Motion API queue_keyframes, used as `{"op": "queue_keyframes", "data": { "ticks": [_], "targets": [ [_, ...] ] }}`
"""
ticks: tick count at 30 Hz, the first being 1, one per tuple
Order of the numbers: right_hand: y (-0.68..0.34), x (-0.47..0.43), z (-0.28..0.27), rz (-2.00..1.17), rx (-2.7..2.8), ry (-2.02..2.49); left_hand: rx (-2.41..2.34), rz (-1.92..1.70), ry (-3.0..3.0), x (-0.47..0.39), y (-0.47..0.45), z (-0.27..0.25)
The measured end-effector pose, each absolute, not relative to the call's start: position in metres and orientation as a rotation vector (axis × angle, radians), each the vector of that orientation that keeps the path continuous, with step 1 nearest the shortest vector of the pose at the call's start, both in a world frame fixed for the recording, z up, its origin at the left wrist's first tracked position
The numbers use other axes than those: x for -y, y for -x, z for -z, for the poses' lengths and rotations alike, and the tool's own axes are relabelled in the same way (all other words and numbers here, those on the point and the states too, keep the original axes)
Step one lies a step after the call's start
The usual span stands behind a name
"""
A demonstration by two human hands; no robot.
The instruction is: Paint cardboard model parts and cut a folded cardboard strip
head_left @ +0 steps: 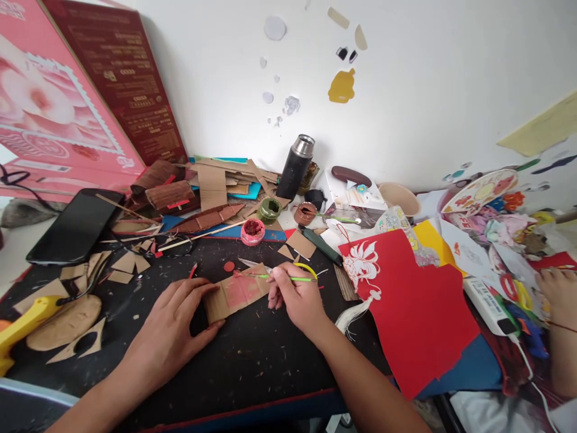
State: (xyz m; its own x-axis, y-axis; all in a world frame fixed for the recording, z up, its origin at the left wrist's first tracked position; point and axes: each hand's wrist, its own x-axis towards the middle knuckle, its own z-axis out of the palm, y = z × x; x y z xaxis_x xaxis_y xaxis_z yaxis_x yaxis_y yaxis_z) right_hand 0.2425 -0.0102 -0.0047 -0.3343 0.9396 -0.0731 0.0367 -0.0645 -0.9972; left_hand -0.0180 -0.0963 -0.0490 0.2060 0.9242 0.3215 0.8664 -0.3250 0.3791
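My left hand [178, 322] grips the left end of a cardboard strip [220, 305] between thumb and fingers. Pink-red paint covers part of the strip's upper face. In my right hand [295, 300] is a thin green paintbrush [303, 278], its tip reaching left to the painted area. Scissors [311, 270] with yellow handles lie just behind the brush, partly hidden by my right hand. Beyond the strip stands an open pot of red paint [252, 233], with a green paint jar [269, 209] and a brown paint jar [305, 213] behind it.
A black flask [295, 167] stands near the wall. Red paper [419, 313] lies at the right, a phone [74, 225] and yellow glue gun [31, 322] at the left. Cardboard scraps [128, 264] litter the black mat. Another person's hand [559, 294] rests at the far right.
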Motion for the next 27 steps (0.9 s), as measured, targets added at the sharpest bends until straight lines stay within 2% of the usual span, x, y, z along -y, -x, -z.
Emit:
{"op": "queue_keyframes", "data": {
  "ticks": [27],
  "targets": [
    [-0.277,0.034,0.0,-1.417,1.391,1.244,-1.765,-0.746,-2.333,0.096,0.017,0.05]
  ]
}}
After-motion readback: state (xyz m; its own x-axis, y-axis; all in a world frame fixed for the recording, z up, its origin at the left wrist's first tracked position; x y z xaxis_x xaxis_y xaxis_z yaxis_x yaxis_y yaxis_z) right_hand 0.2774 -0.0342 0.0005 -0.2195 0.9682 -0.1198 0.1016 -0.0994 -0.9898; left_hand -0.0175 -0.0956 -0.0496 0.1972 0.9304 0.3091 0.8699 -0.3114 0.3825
